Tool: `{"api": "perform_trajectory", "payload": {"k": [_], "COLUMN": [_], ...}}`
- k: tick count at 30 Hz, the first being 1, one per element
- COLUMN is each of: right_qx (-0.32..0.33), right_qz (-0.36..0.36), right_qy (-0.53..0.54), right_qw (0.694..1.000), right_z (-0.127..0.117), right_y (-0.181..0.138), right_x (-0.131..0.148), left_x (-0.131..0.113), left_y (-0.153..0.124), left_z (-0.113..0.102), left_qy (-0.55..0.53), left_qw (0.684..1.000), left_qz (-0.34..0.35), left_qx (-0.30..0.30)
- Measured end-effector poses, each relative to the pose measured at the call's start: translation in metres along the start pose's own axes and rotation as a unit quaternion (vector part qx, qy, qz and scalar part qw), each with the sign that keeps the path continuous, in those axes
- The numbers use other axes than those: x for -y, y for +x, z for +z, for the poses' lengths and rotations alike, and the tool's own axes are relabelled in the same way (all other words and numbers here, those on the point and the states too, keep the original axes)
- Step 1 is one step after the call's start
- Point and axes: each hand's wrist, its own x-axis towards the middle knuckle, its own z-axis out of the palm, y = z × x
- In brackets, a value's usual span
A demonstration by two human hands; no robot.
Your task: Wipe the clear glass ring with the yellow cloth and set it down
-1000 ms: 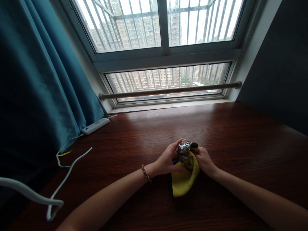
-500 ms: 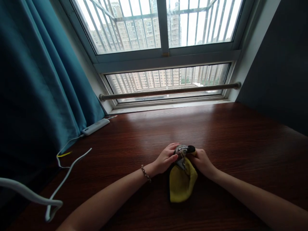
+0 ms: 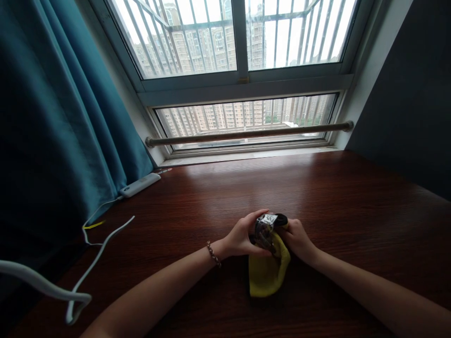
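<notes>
A yellow cloth pouch [image 3: 266, 274] with a black edge lies on the dark wooden table [image 3: 334, 197] in front of me. My left hand [image 3: 243, 234], with a beaded bracelet at the wrist, is closed on a small shiny crinkled packet [image 3: 264, 227] at the pouch's upper end. My right hand [image 3: 299, 239] grips the pouch's black top edge from the right. Both hands meet just above the tabletop.
A teal curtain [image 3: 59, 126] hangs at the left. A white power strip [image 3: 139, 184] lies by the window corner, and white cables [image 3: 88, 263] trail over the table's left side. A metal rail [image 3: 246, 134] crosses the barred window behind the table.
The shiny packet, pressed low at the pouch's mouth half a second ago, has come up again between my hands. The pouch shifted slightly on the table.
</notes>
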Motion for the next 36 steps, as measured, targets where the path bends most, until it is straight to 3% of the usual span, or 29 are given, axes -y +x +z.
{"api": "perform_trajectory", "payload": {"k": [4,8,14,20,24,27,30,36], "right_qx": [0.014,0.011,-0.02,-0.096,-0.149,-0.116,-0.042,-0.019], "right_qz": [-0.032,-0.035,0.083,0.127,0.025,-0.083,-0.13,-0.095], "right_qy": [-0.023,0.009,0.124,0.119,0.054,0.011,-0.007,0.047], "right_qw": [0.999,0.999,0.989,0.98,0.987,0.99,0.991,0.994], "right_z": [0.0,0.002,0.005,0.0,-0.005,-0.005,-0.002,-0.004], "right_y": [-0.002,-0.003,-0.002,-0.001,-0.002,-0.003,-0.003,0.001], "right_x": [-0.001,-0.003,-0.005,-0.002,0.003,0.011,0.017,0.017], "left_x": [0.0,0.006,0.012,0.01,0.014,0.016,0.015,0.004], "left_y": [0.001,0.001,-0.001,-0.003,-0.002,-0.001,-0.001,-0.006], "left_z": [-0.006,-0.004,0.0,0.001,0.006,0.008,0.008,0.005], "left_qy": [-0.005,-0.009,-0.037,-0.06,-0.077,0.013,0.061,0.247], "left_qw": [0.999,0.999,0.998,0.995,0.979,0.972,0.971,0.948], "left_qz": [-0.014,-0.026,-0.048,-0.04,-0.062,-0.029,0.006,0.134], "left_qx": [0.031,0.024,0.027,-0.075,-0.178,-0.233,-0.232,-0.15]}}
